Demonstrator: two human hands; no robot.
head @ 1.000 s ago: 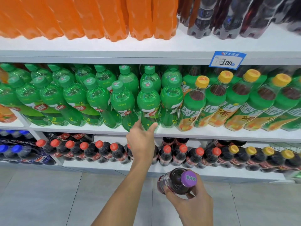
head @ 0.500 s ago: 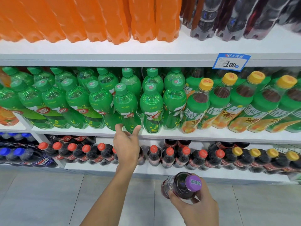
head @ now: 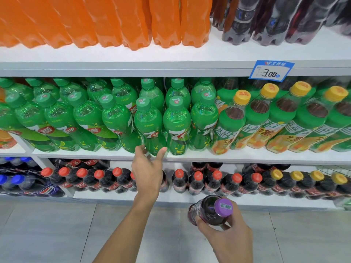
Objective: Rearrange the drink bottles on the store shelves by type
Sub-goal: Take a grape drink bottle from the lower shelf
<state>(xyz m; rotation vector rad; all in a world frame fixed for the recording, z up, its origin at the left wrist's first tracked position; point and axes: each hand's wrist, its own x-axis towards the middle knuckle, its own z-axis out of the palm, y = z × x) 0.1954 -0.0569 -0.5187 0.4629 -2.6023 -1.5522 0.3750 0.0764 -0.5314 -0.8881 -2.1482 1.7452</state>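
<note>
Flanking the base of 1 front-row green 7up bottle [head: 150, 128], the left hand [head: 147, 173] has its thumb and fingers spread, not closed round it, right at the front lip of the middle shelf [head: 247, 158]. Neighbouring green bottles [head: 176, 126] stand packed shoulder to shoulder on both sides, and yellow-capped tea bottles [head: 241, 122] begin further right. The right hand [head: 226, 238] grasps the purple-capped bottle [head: 209, 212] low, in front of the bottom shelf's red-capped cola bottles [head: 197, 180], above open tiled floor [head: 47, 234].
</note>
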